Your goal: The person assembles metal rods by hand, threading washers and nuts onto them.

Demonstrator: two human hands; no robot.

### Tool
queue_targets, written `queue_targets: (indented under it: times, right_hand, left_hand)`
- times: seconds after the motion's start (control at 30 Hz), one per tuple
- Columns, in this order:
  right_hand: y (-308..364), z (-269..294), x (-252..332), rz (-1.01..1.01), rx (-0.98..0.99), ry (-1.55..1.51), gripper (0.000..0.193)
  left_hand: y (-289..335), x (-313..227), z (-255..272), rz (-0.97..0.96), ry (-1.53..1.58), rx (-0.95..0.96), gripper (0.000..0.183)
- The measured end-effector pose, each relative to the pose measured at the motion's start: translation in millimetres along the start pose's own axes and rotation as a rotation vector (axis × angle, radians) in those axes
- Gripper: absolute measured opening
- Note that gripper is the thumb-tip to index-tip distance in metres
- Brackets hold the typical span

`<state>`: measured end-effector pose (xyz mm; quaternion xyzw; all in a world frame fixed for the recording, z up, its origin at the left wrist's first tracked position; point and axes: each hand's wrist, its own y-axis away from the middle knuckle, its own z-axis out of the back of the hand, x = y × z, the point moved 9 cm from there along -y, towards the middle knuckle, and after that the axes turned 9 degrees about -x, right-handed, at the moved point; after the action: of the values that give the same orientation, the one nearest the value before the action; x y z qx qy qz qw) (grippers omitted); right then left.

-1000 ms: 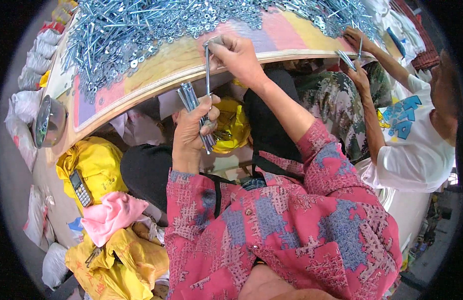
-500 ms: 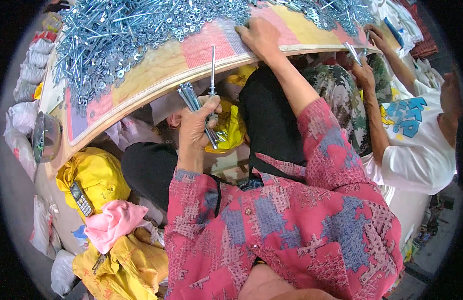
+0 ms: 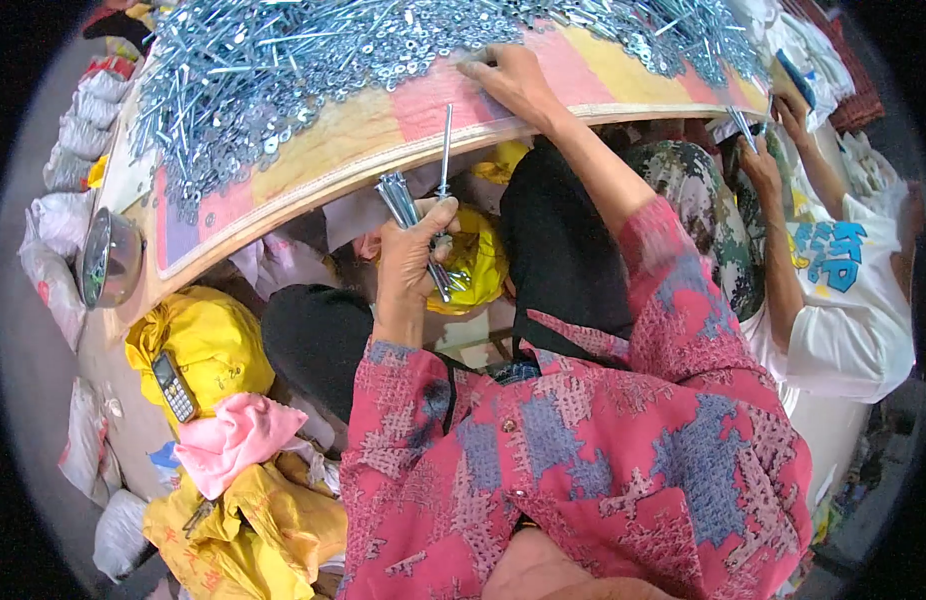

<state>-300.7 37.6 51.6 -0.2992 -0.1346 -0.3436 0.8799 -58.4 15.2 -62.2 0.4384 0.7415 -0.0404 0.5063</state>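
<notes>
My left hand [image 3: 411, 250] is closed around a bundle of long silver bolts [image 3: 399, 198], held just off the table's near edge. Between its thumb and finger one bolt [image 3: 447, 145] stands upright, with what looks like a washer low on its shank. Over the striped cloth [image 3: 428, 108], my right hand [image 3: 513, 82] lies at the near fringe of a heap of washers [image 3: 383, 70]. Its thumb and fingers are drawn together; whatever is between the tips is too small or blurred to see.
Loose bolts [image 3: 243, 70] cover the table's far side. A clear bowl [image 3: 113, 258] sits at the left corner. Lower left are yellow sacks [image 3: 218, 340], a keypad phone [image 3: 173, 387] and a pink cloth [image 3: 238, 440]. At right, a co-worker's hand [image 3: 761, 165] holds bolts.
My right hand has shifted left over the cloth, toward the washers. My left hand keeps the bundle and the upright bolt. The whole view has moved slightly.
</notes>
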Motion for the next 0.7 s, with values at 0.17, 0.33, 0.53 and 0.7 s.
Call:
queue_targets:
  times: [0.17,0.33,0.53,0.7]
  right_hand:
    - [42.1,11.1,54.0,0.09,0.177,-0.603,0.028]
    - [33.3,0.9,70.2,0.135,0.467,-0.814,0.025]
    - [8.2,7.0,92.4,0.265,0.431,-0.533,0.032]
    - [32.8,-10.0,102.2,-0.068,0.511,-0.932,0.02]
  left_hand:
    - [6.5,-3.4,10.3,-0.003,-0.009,0.037,0.02]
    - [1.4,-8.6,7.4,0.095,0.08,0.153,0.018]
    - [7.7,-26.0,4.4,0.115,0.166,0.261,0.022]
    - [7.1,-17.4,19.8,0.047,0.161,0.241,0.027]
